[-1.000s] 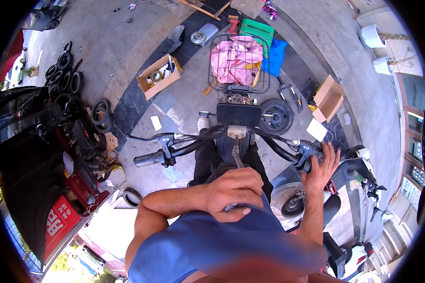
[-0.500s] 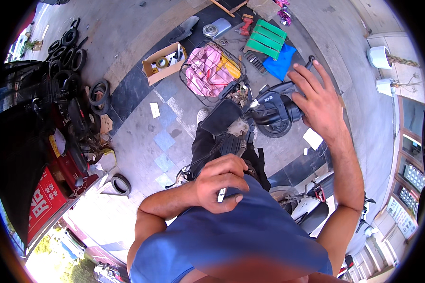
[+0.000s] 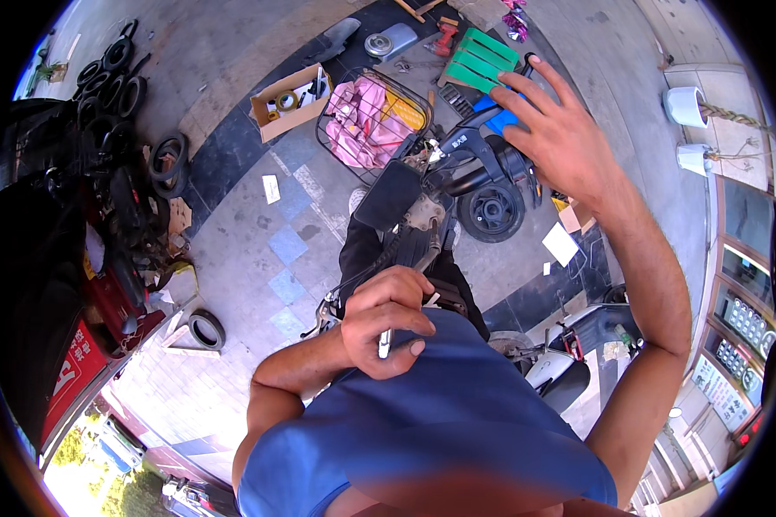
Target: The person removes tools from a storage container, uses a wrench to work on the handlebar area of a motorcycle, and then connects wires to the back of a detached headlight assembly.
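We note the left hand held close to the chest, its grip clamped on a small silver tool. Only a short bit of the tool shows below the curled fingers; the rest is hidden inside the fist, and we cannot tell what kind of tool it is. The right hand is raised high, fingers spread apart and holding nothing, with the palm turned away from us. It hangs in front of the scooter and covers part of a blue object behind it, which we cannot identify.

The scooter stands below the hands on the paved floor. Its seat and rear are hidden by the blue shirt and the left forearm. We see its dark front panel, front wheel and a wire basket holding something pink and something yellow, both too crumpled to name.

Beyond the basket lie a cardboard box of small parts, indistinct at this size, and a green crate. Tyres are stacked at the left rim, bent by the lens and partly in shadow. A second vehicle at lower right is cut off by the right arm.
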`<action>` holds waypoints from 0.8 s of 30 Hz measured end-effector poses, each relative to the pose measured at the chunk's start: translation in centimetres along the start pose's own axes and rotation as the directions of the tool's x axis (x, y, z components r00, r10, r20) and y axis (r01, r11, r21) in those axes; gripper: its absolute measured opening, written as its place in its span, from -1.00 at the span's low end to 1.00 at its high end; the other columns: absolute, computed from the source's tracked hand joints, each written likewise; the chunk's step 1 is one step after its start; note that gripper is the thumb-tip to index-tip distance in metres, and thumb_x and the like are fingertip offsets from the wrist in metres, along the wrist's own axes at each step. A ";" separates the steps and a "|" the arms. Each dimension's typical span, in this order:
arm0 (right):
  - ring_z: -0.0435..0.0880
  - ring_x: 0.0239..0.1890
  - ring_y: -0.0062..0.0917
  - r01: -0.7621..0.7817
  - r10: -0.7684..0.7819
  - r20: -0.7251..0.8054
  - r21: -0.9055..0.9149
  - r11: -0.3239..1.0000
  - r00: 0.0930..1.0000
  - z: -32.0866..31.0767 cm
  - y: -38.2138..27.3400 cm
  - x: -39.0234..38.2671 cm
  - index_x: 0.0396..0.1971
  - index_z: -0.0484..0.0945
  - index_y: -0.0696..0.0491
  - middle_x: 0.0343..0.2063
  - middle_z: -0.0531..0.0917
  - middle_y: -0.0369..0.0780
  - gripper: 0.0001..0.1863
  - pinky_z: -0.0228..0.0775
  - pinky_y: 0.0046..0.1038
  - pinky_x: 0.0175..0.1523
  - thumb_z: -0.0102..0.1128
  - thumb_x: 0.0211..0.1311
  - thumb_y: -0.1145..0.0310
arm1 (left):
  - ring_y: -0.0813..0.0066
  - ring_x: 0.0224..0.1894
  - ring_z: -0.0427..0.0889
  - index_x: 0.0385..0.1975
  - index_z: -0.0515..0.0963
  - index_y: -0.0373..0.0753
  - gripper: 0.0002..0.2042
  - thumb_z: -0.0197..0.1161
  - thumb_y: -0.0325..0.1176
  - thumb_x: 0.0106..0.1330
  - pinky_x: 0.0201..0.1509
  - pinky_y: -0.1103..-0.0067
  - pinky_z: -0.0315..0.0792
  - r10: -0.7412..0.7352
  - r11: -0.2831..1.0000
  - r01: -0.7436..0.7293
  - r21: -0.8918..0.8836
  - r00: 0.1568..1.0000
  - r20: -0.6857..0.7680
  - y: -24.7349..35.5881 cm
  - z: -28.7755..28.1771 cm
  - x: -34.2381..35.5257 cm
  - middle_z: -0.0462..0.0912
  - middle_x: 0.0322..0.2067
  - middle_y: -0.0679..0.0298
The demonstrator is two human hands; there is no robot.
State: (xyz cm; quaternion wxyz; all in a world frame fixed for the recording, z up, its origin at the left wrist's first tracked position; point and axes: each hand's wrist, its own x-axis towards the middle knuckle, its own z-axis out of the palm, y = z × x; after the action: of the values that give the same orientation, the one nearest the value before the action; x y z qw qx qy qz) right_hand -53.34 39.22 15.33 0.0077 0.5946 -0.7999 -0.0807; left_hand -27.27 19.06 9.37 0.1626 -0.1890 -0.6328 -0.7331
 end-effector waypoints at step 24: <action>0.32 0.46 -0.34 -0.303 0.305 -0.031 0.068 0.951 0.952 1.1 -2.6 -10.0 -0.28 0.72 0.01 0.23 0.54 -0.24 -0.51 -0.06 -0.04 0.64 0.52 -0.43 0.52 | 0.19 -0.14 0.61 -0.21 0.57 -0.35 -0.78 0.30 -0.32 0.28 0.21 0.04 0.46 -0.033 0.998 0.028 0.056 0.996 0.078 0.9 2.5 -1.1 0.54 -0.22 0.08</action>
State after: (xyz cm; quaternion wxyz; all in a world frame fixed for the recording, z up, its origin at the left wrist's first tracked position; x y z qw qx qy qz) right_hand -48.05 48.16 14.69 0.0178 0.4659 -0.8837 -0.0411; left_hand -25.66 21.42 9.93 0.1313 -0.2037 -0.6613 -0.7099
